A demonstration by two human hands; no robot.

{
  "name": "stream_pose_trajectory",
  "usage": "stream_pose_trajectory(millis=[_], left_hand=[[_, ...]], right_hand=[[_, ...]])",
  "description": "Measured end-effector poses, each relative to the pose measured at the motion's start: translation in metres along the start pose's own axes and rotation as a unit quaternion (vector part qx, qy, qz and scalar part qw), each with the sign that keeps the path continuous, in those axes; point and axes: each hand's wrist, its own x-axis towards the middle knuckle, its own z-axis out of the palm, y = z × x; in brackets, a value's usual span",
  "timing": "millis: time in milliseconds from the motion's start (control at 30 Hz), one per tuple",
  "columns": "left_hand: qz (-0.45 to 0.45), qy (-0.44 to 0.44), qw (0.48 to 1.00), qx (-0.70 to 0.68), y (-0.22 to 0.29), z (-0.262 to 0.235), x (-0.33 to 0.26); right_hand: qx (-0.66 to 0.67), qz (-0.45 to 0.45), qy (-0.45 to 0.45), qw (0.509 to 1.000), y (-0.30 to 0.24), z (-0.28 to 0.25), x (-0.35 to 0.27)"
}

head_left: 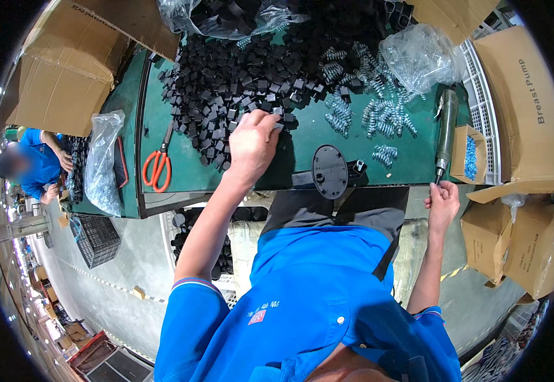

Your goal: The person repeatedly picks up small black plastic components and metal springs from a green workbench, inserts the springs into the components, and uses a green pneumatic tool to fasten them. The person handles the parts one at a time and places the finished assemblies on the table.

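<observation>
My left hand [251, 143] reaches to the near edge of a heap of small black blocks [226, 83]. Its fingers are pinched together at the blocks, and what lies between the fingertips is mostly hidden. My right hand [442, 202] is at the table's front edge, its fingertips pinched at the tip of a green power screwdriver [446, 124]. Anything small in that pinch cannot be made out. Between my hands, a black oval plate with small holes [330, 172] sits on a black part [357, 168] at the table edge.
Metal springs [388, 118] lie right of the blocks, near a clear plastic bag [423, 57]. A small box of blue screws [471, 156] stands far right. Orange-handled scissors [157, 167] lie left on the green table [181, 181]. Cardboard boxes [67, 70] flank it; a co-worker [38, 162] sits left.
</observation>
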Motion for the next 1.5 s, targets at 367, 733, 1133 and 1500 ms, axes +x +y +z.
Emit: stream_pose_trajectory(millis=[367, 733, 1133, 1500], left_hand=[[0.043, -0.050, 0.996, 0.066, 0.010, 0.024, 0.022], [0.117, -0.152, 0.934, -0.301, 0.061, 0.013, -0.065], [-0.028, 0.013, 0.954, -0.298, 0.138, 0.020, -0.055], [-0.214, -0.060, 0.736, -0.639, 0.135, 0.024, -0.054]], right_hand=[[0.076, -0.002, 0.004, 0.997, 0.008, -0.003, 0.005], [0.000, -0.019, 0.046, 0.999, 0.007, -0.010, 0.011], [-0.038, -0.003, 0.050, 0.998, 0.009, -0.015, 0.018], [0.075, -0.173, -0.234, 0.954, -0.114, 0.052, -0.053]])
